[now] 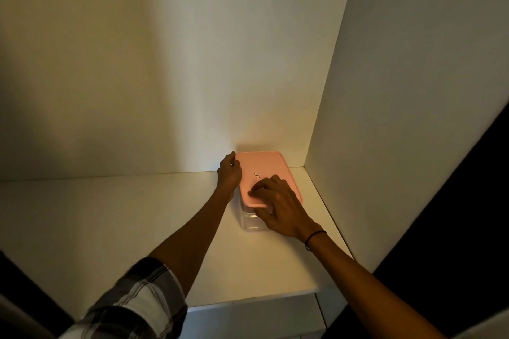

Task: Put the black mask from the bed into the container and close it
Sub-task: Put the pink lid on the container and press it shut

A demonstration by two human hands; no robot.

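Observation:
A clear plastic container with a pink lid stands on a white shelf, near the back right corner. My left hand grips the lid's far left edge, fingers curled over the rim. My right hand lies on the lid's near end, fingers spread flat on top and thumb at the front edge. The lid sits flat on the container. No black mask or bed is in view; the container's inside is too dim to read.
White walls close the shelf at the back and on the right. The shelf's front edge runs below my arms, with a drawer front under it. Dark areas lie at the lower left and right.

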